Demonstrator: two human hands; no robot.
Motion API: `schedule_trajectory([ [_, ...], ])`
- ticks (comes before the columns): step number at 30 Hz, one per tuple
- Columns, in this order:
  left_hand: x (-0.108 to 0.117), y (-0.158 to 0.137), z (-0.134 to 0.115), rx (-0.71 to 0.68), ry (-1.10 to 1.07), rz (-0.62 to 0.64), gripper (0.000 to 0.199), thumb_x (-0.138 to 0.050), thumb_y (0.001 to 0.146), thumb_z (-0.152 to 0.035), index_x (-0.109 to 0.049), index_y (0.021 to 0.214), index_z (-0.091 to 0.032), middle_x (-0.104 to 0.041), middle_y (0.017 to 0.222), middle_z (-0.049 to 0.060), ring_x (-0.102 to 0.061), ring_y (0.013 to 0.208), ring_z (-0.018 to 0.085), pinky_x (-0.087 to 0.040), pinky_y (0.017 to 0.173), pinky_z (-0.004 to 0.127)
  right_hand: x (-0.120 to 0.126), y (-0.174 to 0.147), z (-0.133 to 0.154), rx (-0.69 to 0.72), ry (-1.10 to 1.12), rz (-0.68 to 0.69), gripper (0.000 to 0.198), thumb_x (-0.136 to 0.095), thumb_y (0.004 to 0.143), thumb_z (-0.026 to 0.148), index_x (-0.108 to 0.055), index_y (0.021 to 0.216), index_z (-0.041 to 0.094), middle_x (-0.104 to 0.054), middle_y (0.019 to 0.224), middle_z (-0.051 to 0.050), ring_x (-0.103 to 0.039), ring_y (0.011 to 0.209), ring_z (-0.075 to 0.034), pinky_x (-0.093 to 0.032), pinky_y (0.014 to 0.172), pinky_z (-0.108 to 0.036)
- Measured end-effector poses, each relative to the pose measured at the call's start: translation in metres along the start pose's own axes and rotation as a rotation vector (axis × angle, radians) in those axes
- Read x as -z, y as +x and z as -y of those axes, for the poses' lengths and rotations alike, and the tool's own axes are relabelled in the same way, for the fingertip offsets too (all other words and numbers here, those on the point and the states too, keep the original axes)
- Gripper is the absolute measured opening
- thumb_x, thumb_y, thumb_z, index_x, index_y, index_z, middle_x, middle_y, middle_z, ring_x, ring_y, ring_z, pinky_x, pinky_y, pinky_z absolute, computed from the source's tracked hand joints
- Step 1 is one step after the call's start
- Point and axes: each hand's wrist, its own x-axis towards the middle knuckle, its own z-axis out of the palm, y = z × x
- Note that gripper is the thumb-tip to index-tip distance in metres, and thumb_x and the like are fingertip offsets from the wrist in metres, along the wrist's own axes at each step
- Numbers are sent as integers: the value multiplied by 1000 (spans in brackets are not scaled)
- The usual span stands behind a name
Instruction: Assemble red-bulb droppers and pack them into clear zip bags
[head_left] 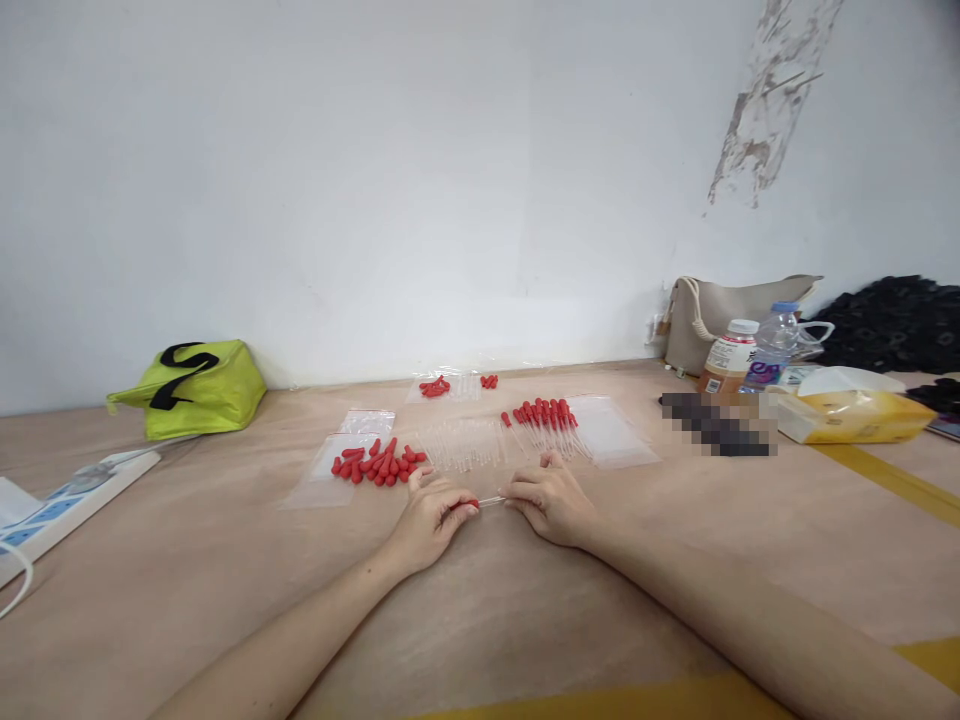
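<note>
Between the fingers of my left hand (431, 520) is a red rubber dropper bulb (471, 503), its end showing past the thumb. My right hand (551, 502) pinches a thin clear dropper tube (491, 501), which lies in line with the bulb and meets it. Just beyond my left hand, several loose red bulbs (379, 463) lie heaped on a clear plastic bag. A row of clear tubes (461, 443) lies past both hands. Behind my right hand are several droppers with red bulbs on their tubes (551, 420), side by side by a clear bag (611, 430).
Farther back lies another bag with red bulbs (435, 387) and tubes. At left are a lime-green bag (199, 390) and a power strip (75, 505). Bottles (731, 360), a beige bag (690, 330), a yellow tissue pack (855, 410) and a black pile (892, 325) stand at right.
</note>
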Motion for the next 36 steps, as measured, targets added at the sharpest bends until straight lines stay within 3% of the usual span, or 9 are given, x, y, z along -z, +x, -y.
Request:
schedule_trajectory([
  [14, -2, -3, -1, -110, 70, 8, 16, -43, 86, -27, -57, 80, -19, -60, 71, 0, -55, 72, 14, -18, 97, 42, -5, 2, 17, -20, 0, -1, 21, -39, 85, 21, -56, 72, 17, -61, 66, 0, -45, 58, -9, -19, 68, -30],
  [21, -1, 1, -2, -83, 94, -25, 19, -42, 87, -28, -59, 83, -21, -63, 77, 1, -55, 78, 17, -18, 96, 43, -1, 5, 20, -51, -43, -2, 24, -39, 85, 22, -56, 70, 17, -61, 67, -1, -47, 62, -10, -20, 68, -29],
  [24, 0, 1, 4, -97, 116, -41, 18, -43, 87, -27, -61, 89, -24, -64, 83, 2, -55, 82, 17, -16, 96, 44, 6, 5, 22, -14, -104, 7, 21, -42, 84, 25, -61, 77, 19, -61, 74, -3, -49, 72, -13, -21, 71, -31],
  [27, 0, -1, 11, -63, 84, -62, 27, -46, 86, -27, -52, 112, -26, -61, 96, 4, -53, 89, 19, -27, 92, 41, 12, 2, 18, -25, -175, 45, 20, -44, 82, 23, -62, 75, 19, -61, 74, -4, -49, 75, -15, -21, 71, -32],
  [29, 0, -3, 13, 9, 27, -80, 42, -48, 84, -26, -39, 125, -25, -56, 103, 6, -52, 91, 19, -36, 85, 37, 16, 1, 9, -140, -180, 29, 20, -44, 82, 23, -62, 74, 20, -62, 74, -4, -51, 75, -16, -22, 70, -32],
  [31, 0, -4, 14, 48, -33, -72, 46, -50, 82, -25, -35, 126, -24, -55, 103, 6, -52, 89, 18, -41, 80, 33, 21, 3, -5, -344, -135, -25, 20, -45, 81, 25, -63, 73, 21, -64, 75, -3, -53, 74, -16, -22, 70, -32],
  [34, 0, -3, 13, 13, -75, -12, 31, -47, 83, -24, -46, 115, -22, -56, 98, 5, -52, 87, 18, -42, 77, 32, 26, 14, -28, -645, -45, -79, 23, -44, 81, 30, -62, 69, 21, -65, 70, 0, -54, 67, -15, -23, 71, -32],
  [36, 0, -2, 11, -6, -76, 13, 22, -45, 85, -24, -53, 106, -22, -57, 94, 5, -53, 84, 18, -43, 75, 31, 26, 25, -39, -765, -39, -74, 26, -45, 79, 33, -60, 62, 20, -64, 66, 0, -55, 64, -15, -24, 72, -32],
])
